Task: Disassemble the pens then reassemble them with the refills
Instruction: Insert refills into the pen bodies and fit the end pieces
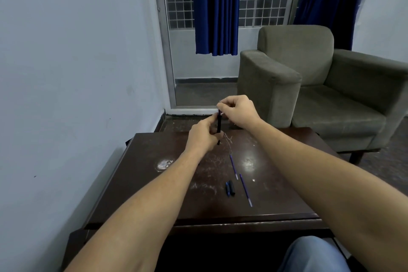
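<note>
So both hands are up in the air over the far edge of the surface (154,194), nothing resting on it. The left hand (202,136) has its fingers curled round a black pen barrel (219,127) and holds it roughly upright, with the lower tip hanging just above the wood. The right hand (238,110) sits right above it, fingertips pinched together on a thin purple piece (219,112) poking out of the barrel's top. It's too small to say exactly what that piece is.

Down on the surface, right of centre, two purple refills lie apart from each other, both angled the same way. The far refill (234,166) is closer to the hands, and the near refill (245,190) runs toward the front edge but stops short of it. Just left of the near one are two short pieces side by side, a blue cap (227,189) and a black cap (231,187), pretty much touching.

The whole left half of the dark, scratched top is bare wood. Its left edge runs close along the wall (77,73), so it's tight on that side. Past the far right corner there's a grey armchair (309,86), near the surface, with floor showing between it and the wall. A denim knee (309,254) shows below the front edge.
</note>
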